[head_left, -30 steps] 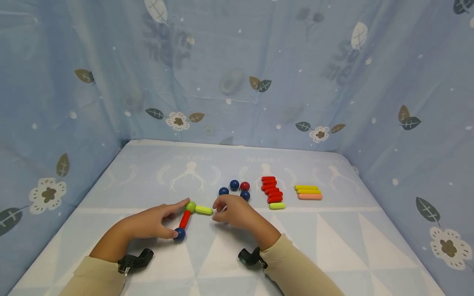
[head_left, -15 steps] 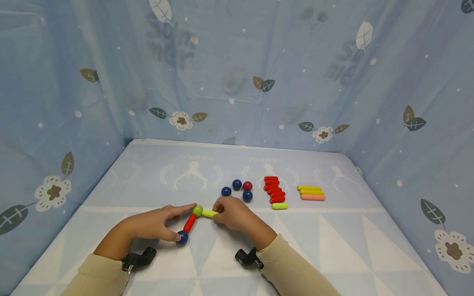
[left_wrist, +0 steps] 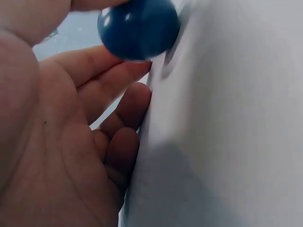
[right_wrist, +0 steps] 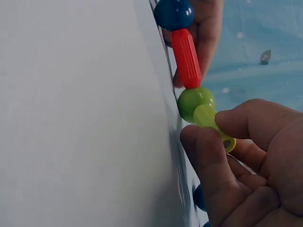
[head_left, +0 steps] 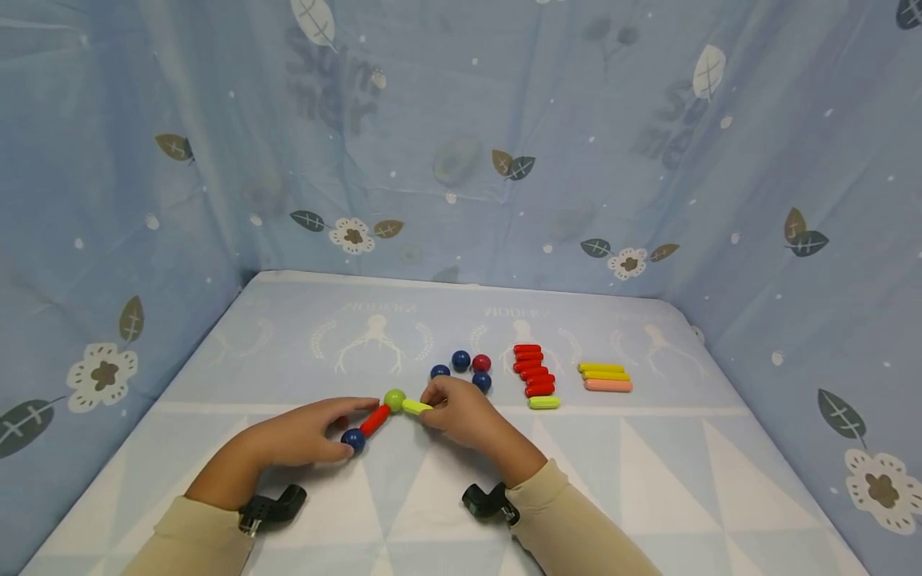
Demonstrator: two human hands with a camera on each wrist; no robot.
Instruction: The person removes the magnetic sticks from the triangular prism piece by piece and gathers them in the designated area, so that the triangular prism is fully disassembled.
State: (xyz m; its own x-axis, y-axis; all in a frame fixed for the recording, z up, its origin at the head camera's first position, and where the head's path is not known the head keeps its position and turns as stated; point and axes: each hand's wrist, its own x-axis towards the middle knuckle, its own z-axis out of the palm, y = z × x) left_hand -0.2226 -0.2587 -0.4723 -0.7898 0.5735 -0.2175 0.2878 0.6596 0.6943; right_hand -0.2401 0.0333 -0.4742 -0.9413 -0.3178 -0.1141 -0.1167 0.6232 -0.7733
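Observation:
A blue ball [head_left: 353, 441], a red magnetic rod [head_left: 375, 421], a green ball [head_left: 394, 400] and a yellow-green magnetic rod [head_left: 415, 406] lie joined in a bent chain. With thumb and fingers, my right hand [head_left: 464, 414] pinches the yellow-green rod near its free end, whose small dark tip shows in the right wrist view. My left hand [head_left: 295, 432] lies along the other side, its thumb touching the blue ball and its index finger stretched out beside the red rod's upper end. In the left wrist view the blue ball [left_wrist: 138, 28] hides the rest of the chain.
Several loose balls, among them a blue ball [head_left: 461, 361] and a red ball [head_left: 481, 363], sit just beyond my right hand. Further right lie a stack of red rods [head_left: 534, 374], another yellow-green rod [head_left: 543, 403], yellow rods [head_left: 603, 371] and an orange-pink rod [head_left: 608, 386].
My right hand has taken hold of the yellow-green rod. The chain has swung, its green ball shifting right and away from my left index finger, which touched it before.

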